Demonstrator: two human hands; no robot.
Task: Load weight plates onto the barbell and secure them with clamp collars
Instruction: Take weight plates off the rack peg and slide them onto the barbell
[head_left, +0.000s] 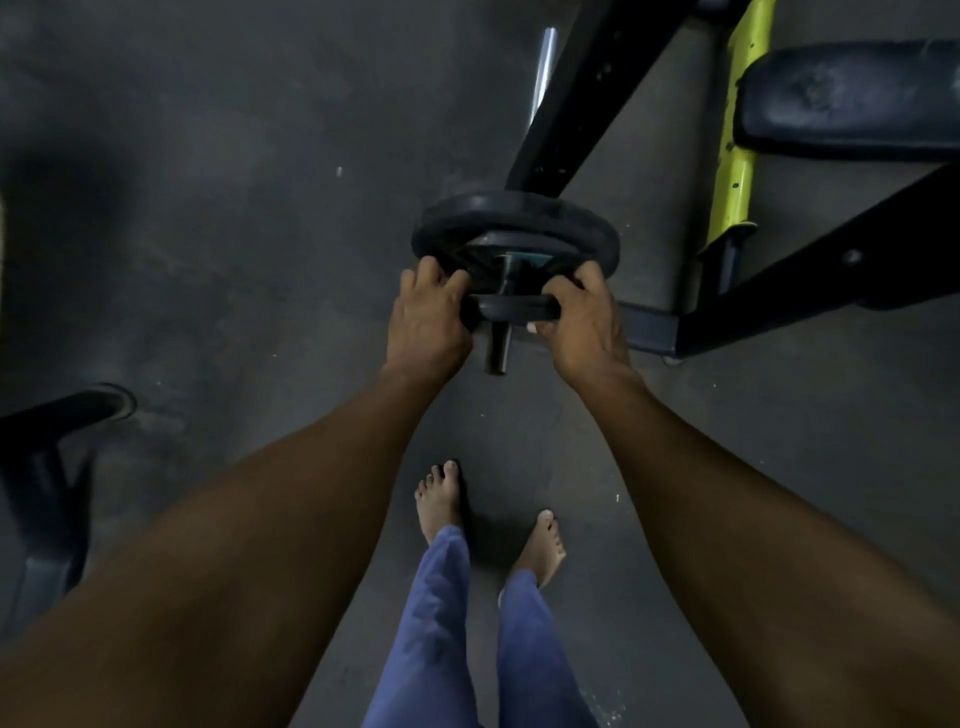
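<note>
The left hand (428, 317) grips the left edge of a small black plate (511, 309), fingers curled over its rim. The right hand (582, 317) holds the opposite edge the same way, thumb underneath and fingers wrapped over the top. Between the two hands the small plate sits on the dark end of the barbell (497, 343), whose tip sticks out toward the person below the plate.

Just beyond it a larger black plate (514, 228) is already on the same bar; a short stretch of bar shows between the two plates, so they seem to be apart, though the dim light makes that hard to judge. Farther up, the shiny part of the bar runs behind a black frame post (571, 98).

To the right stand a yellow-green upright (735, 130) and a dark padded bench (852, 98). The person's bare feet (441, 499) and blue trousers (447, 623) show below on the grey floor (208, 208).
</note>
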